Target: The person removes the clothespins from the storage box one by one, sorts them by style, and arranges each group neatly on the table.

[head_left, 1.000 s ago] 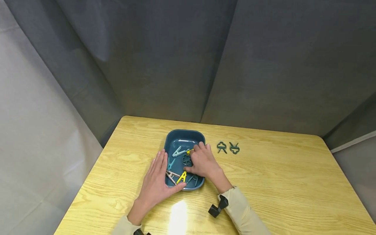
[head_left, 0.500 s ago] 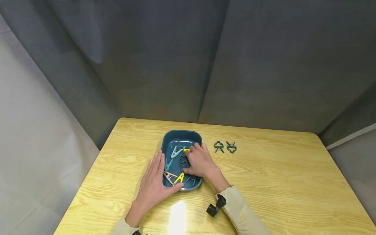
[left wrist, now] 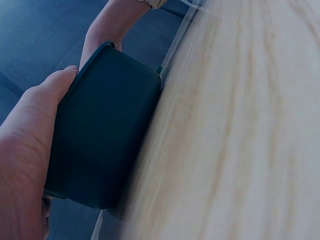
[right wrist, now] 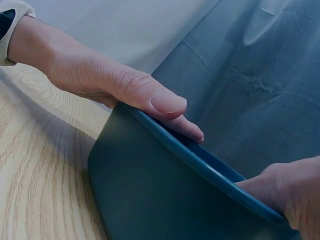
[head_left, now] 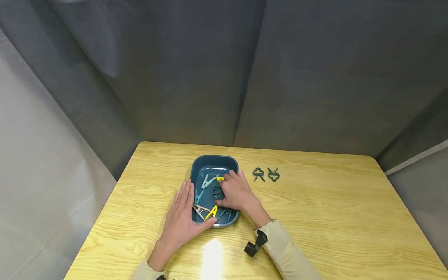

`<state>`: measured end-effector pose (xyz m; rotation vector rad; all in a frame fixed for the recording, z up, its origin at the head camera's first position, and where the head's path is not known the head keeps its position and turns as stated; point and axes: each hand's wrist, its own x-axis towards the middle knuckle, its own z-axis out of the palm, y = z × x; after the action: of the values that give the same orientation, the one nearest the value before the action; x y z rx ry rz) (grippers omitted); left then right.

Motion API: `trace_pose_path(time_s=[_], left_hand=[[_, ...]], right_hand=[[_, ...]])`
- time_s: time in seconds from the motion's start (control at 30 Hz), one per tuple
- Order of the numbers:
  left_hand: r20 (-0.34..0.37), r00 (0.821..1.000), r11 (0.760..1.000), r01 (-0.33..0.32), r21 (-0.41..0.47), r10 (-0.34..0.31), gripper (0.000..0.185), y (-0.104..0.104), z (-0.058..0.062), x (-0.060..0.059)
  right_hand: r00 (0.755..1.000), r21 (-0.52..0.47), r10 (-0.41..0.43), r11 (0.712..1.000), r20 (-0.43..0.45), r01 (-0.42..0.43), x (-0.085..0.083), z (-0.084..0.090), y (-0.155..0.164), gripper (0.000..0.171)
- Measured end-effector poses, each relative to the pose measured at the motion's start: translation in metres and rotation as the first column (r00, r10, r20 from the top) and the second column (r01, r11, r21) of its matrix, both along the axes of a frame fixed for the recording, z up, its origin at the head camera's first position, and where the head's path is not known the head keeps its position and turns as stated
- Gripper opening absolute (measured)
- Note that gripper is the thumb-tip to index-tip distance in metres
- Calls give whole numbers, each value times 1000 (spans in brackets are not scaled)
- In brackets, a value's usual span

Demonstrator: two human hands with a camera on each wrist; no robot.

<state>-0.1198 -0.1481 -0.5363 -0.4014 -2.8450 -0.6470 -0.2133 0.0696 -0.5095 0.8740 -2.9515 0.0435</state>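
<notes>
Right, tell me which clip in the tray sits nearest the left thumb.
The bright yellow clip at the near end of the tray, just beside the left hand. The beige clip lies next to it; the pale green clip lies farther back.

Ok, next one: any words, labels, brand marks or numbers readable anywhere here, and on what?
None can be read in any view.
The blue tray, the clips in it, the two dark clips on the wooden table and the grey curtain show no print.
The left hand and right hand hide parts of the tray.
</notes>
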Motion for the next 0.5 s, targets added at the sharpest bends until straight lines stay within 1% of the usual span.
trace_pose_path(time_s=[0.27,0.5], left_hand=[[10,1000,1000,2,-2,-2,130,-5,-1,0],[-13,1000,1000,3,-7,-3,131,-9,-1,-1]], right_hand=[[1000,-11,3,1000,-4,-3,0,1,-5,61],[1000,1,2,1000,-10,-2,-2,1,-10,63]])
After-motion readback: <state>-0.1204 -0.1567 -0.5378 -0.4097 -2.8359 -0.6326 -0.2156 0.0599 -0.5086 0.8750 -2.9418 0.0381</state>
